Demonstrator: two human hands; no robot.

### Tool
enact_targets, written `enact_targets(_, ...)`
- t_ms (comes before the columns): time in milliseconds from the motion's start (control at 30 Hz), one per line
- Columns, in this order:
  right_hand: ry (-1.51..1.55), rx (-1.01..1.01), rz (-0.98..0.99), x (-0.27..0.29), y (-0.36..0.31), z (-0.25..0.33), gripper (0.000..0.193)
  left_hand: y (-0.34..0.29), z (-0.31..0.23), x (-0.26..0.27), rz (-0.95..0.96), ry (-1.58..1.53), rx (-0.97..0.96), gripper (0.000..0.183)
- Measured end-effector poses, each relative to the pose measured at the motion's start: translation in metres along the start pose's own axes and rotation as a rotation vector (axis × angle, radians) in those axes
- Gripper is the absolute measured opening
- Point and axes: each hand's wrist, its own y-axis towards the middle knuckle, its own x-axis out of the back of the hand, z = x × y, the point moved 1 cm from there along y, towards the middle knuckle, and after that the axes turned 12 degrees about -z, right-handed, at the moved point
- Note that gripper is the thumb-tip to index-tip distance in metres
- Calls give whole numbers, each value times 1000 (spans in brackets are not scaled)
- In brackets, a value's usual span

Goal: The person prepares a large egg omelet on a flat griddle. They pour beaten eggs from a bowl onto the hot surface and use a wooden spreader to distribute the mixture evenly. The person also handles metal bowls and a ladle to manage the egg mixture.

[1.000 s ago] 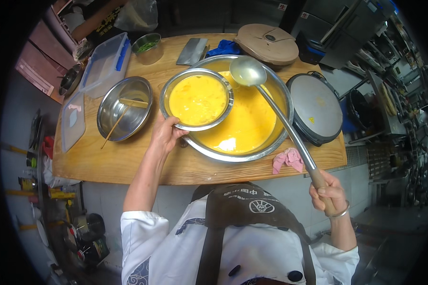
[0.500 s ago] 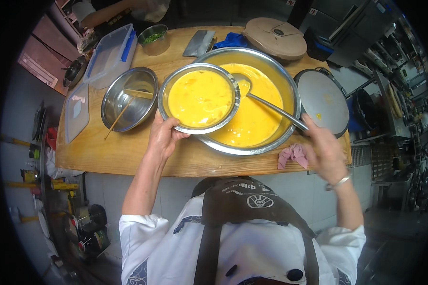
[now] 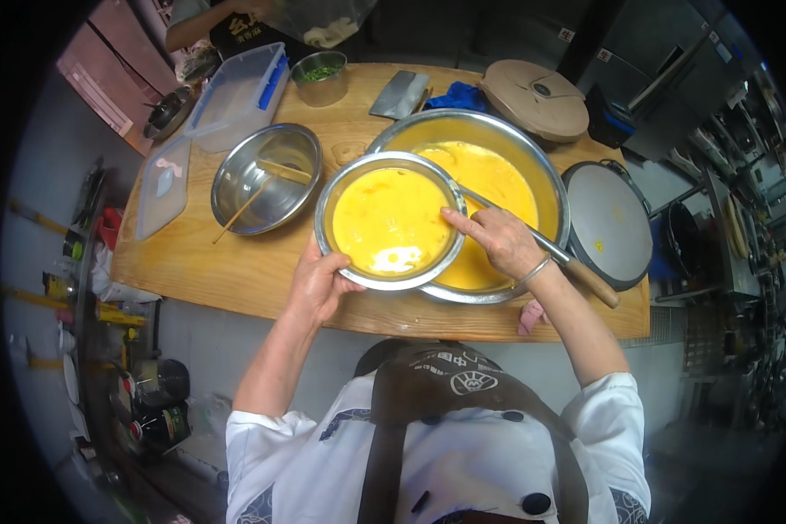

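A steel bowl of beaten yellow egg rests over the near left rim of a larger steel bowl, which also holds yellow egg. My left hand grips the smaller bowl's near left rim. My right hand has its fingers on that bowl's right rim. A ladle lies in the large bowl, and its wooden handle sticks out to the right under my right wrist.
On the wooden table stand an empty steel bowl with chopsticks, a clear plastic box and its lid, a small bowl of greens, a cleaver, a round wooden lid and a round griddle. Another person stands at the far side.
My right hand lowered the raised ladle into the large bowl, let go of its handle and moved onto the smaller bowl's right rim. My left hand kept its grip.
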Motion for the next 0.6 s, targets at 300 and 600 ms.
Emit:
enact_targets(300,-221,34,-76,-24,21,-14,57,-8,2,5,-93,-20,-1,61)
enact_targets(600,16,-542,513,-10,9,-2,54,1,2,21,-74,-39,3,59)
